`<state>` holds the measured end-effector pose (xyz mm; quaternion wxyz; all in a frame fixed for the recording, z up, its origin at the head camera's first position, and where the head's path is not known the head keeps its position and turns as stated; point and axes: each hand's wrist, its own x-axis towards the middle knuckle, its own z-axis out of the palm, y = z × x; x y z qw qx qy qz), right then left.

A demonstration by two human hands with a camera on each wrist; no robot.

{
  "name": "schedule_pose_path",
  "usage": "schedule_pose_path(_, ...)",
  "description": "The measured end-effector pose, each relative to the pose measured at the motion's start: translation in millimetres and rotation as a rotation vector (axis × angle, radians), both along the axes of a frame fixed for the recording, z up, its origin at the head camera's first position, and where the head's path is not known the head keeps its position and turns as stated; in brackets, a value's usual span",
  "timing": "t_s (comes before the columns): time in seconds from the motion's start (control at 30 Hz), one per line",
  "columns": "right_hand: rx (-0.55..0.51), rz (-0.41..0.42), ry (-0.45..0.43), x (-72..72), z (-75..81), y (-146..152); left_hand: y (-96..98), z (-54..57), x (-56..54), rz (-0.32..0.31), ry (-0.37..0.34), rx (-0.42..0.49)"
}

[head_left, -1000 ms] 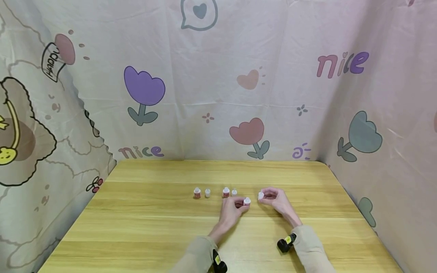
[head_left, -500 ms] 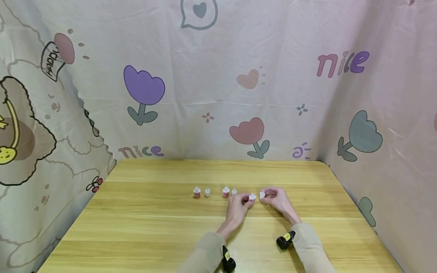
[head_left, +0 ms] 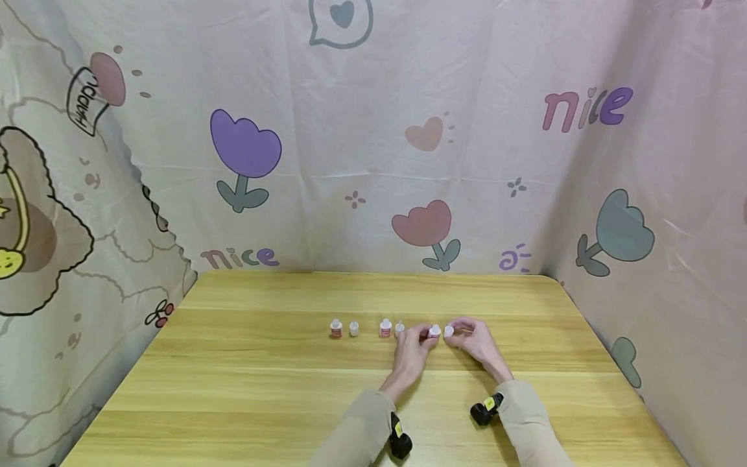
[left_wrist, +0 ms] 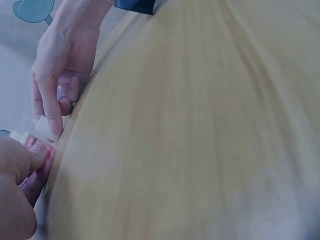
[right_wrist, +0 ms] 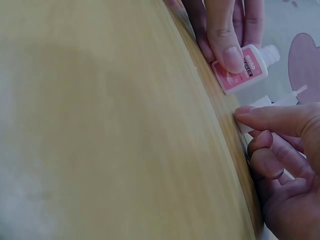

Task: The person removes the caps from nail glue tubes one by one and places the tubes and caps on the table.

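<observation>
My left hand point(head_left: 410, 355) pinches a small pink-labelled glue bottle point(right_wrist: 254, 67) between thumb and fingers. The bottle stands upright at the table, its white neck uncapped. Just to its right, my right hand point(head_left: 480, 342) pinches a white cap point(right_wrist: 263, 102) whose thin applicator brush point(right_wrist: 301, 90) points up. Bottle and cap are side by side with a small gap in the head view. Left of the hands stand a second glue bottle point(head_left: 385, 329) with a white cap point(head_left: 399, 328) beside it, partly behind the left fingers.
Further left on the wooden table point(head_left: 245, 376) are another glue bottle point(head_left: 336, 329) and its white cap point(head_left: 354, 329), in the same row. A patterned cloth point(head_left: 350, 149) hangs behind the table and along its sides.
My left hand has moved right and slightly away with the glue bottle, bringing it beside the cap. The right hand has barely moved and still holds the cap.
</observation>
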<state>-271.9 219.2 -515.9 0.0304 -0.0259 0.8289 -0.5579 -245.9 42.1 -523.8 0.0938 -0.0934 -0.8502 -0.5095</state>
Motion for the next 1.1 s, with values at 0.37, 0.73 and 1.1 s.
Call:
schedule_pose_path(0.37,-0.02,-0.005,0.008,4.2,7.2,-3.5,4.2,-0.1,-1.5,0.01,0.007,0.0)
schedule_pose_path(0.73,-0.023,0.001,0.0,11.2,19.9,-7.6,4.2,0.3,-0.5,0.009,0.002,0.006)
schedule_pose_path(1.1,-0.038,0.014,-0.033,3.7,1.3,4.5,2.3,3.0,7.8,0.0,0.038,-0.036)
